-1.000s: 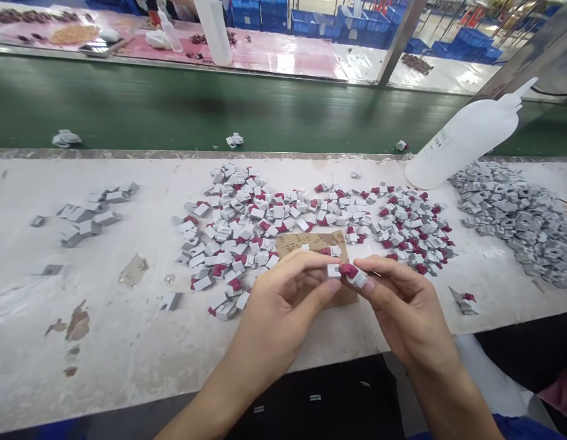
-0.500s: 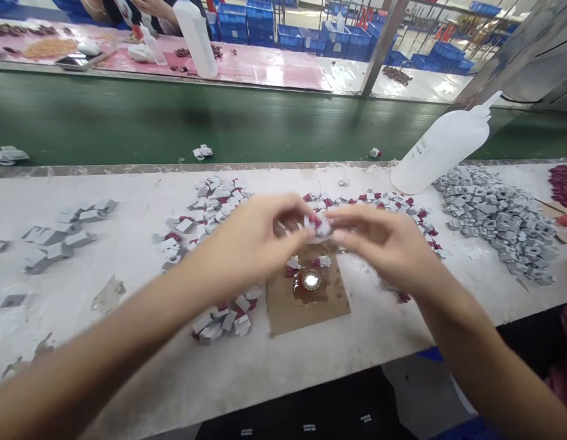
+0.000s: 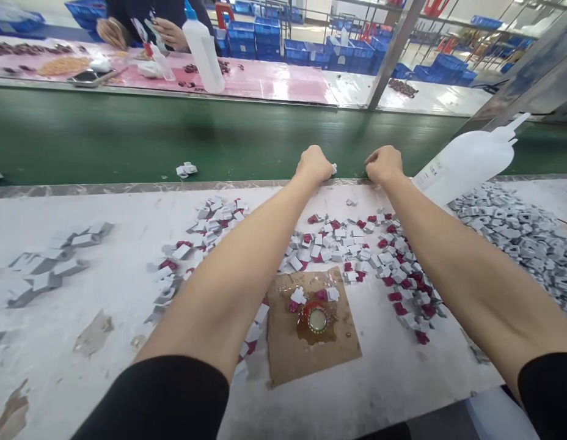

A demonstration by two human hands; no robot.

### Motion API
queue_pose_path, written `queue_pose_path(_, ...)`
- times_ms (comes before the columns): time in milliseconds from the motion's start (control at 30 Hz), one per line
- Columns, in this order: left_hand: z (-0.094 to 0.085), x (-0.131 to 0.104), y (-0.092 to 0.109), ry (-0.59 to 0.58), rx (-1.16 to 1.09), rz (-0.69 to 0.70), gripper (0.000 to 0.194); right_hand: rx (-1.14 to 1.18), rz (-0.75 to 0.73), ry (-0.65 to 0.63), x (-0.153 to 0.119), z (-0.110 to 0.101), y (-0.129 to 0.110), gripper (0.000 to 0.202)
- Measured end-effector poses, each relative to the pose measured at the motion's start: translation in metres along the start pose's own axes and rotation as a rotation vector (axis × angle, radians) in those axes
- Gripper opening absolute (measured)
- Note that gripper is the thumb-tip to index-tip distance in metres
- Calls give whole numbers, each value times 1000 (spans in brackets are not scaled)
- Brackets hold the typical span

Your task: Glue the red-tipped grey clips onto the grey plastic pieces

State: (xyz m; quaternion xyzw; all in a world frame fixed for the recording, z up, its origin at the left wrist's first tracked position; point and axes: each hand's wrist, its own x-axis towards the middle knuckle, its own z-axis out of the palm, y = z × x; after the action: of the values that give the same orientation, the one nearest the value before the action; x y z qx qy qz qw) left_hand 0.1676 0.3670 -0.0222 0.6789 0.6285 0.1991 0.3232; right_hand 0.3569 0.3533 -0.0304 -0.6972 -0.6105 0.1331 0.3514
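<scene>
Both my arms reach forward to the near edge of the green belt (image 3: 247, 146). My left hand (image 3: 314, 165) is closed, with a small white piece (image 3: 333, 168) showing at its fingertips. To its right, my right hand (image 3: 384, 164) has curled fingers over the belt's edge; whatever they may hold is hidden. Below lies a brown cardboard square (image 3: 283, 348) with a wet reddish patch, a round metal cap (image 3: 317, 319) and two small grey-and-maroon pieces (image 3: 298, 296). Grey and maroon pieces (image 3: 343, 241) are scattered around the cardboard on the white table (image 3: 128, 263).
A large white bottle (image 3: 467, 162) leans beside a grey heap (image 3: 526, 238) on the right. Larger grey pieces (image 3: 45, 269) lie at left, and a white cluster (image 3: 186, 170) rests on the belt. Across it are a person's hands (image 3: 168, 33) and another bottle (image 3: 205, 58).
Both hands have moved forward from above the cardboard to the belt's edge and separated. The small piece on the belt there is no longer seen apart from my hands. The view has shifted.
</scene>
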Motion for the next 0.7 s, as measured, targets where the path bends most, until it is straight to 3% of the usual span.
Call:
queue_pose_path(67,-1,0,0,4,-15,29,31,126,45,-7,-14,-1,-9,12)
queue_pose_path(167,-16,-24,-5,41,-30,120,40,343,54,-39,-54,-12,-27,18)
queue_pose_path(267,-35,-71,-14,11,-139,345,44,728,72,-144,-109,-29,-48,23)
queue_pose_path(400,-52,-149,-30,-129,-510,658,22,1028,116,-271,-175,-45,-73,38)
queue_pose_path(533,-58,-209,-45,-101,-633,645,8,1157,171,-254,-221,-47,-90,37)
queue_pose_path(700,-60,-250,-65,-50,-684,555,5,1134,121,-281,-259,-45,-99,27)
